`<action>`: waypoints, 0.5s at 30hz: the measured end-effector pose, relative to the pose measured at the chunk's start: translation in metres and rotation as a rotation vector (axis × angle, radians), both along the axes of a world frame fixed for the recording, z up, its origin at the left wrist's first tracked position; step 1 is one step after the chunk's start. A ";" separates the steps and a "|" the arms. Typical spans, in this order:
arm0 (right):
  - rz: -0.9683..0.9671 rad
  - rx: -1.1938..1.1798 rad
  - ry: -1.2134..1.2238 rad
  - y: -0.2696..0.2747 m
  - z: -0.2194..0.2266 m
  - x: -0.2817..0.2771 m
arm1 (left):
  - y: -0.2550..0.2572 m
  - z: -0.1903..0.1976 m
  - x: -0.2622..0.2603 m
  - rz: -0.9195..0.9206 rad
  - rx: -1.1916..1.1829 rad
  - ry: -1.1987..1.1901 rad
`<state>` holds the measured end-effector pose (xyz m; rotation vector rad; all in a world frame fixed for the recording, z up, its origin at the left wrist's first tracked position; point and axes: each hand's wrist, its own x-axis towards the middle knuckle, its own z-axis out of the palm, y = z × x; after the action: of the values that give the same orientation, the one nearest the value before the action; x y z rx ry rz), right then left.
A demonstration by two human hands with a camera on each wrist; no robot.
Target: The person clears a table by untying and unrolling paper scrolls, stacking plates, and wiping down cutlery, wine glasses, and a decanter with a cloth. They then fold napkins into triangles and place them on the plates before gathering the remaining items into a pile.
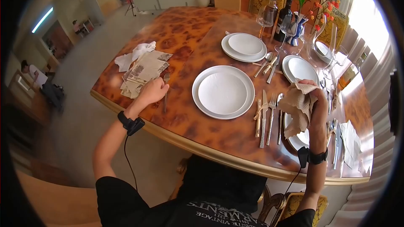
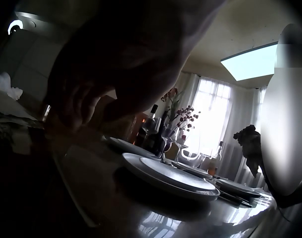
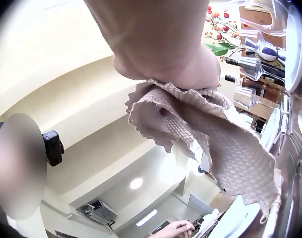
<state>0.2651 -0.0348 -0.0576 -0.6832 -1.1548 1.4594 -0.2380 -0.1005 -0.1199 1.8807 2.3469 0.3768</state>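
My left hand [image 1: 153,91] is at the left part of the table, fingers curled around the middle of a fork [image 1: 165,106], whose tines and handle show above and below them. Patterned paper napkins [image 1: 145,69] lie just beside it. In the left wrist view the same hand [image 2: 116,74] is dark, its fingertips pointing down. My right hand [image 1: 320,105] grips a crumpled beige textured cloth [image 1: 299,103] above the place settings. The right wrist view shows that cloth [image 3: 235,153] hanging in folds from the hand [image 3: 170,54], its fingertips mostly hidden.
A stacked white plate pair [image 1: 223,93] stands between my hands, with a knife [image 1: 264,117] and other cutlery to its right. Farther back are more plates [image 1: 245,44], glasses [image 1: 265,17], bottles [image 1: 283,21] and a flower vase [image 1: 298,27]. White napkins [image 1: 350,143] lie at the right.
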 end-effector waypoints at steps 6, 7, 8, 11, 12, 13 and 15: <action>0.042 0.093 -0.181 -0.007 -0.003 -0.013 | 0.010 -0.023 0.010 0.086 -0.138 0.112; 0.039 0.092 -0.186 -0.008 -0.004 -0.012 | 0.015 -0.031 0.006 0.093 -0.072 0.147; 0.044 0.084 -0.188 -0.010 -0.006 -0.012 | 0.021 -0.037 0.000 0.110 -0.055 0.146; 0.063 0.084 -0.184 -0.017 -0.006 -0.005 | 0.027 -0.043 -0.008 0.104 -0.073 0.152; 0.046 0.062 -0.172 -0.018 -0.007 -0.002 | 0.027 -0.044 -0.009 0.090 -0.086 0.173; 0.027 0.041 -0.158 -0.018 -0.008 0.001 | 0.026 -0.044 -0.009 0.081 -0.092 0.177; -0.021 -0.004 -0.088 -0.013 -0.012 0.008 | 0.022 -0.045 -0.006 0.116 0.034 0.177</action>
<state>0.2733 -0.0482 -0.0694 -0.7664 -1.2086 1.4266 -0.2441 -0.0784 -0.1645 1.8692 2.5877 0.2723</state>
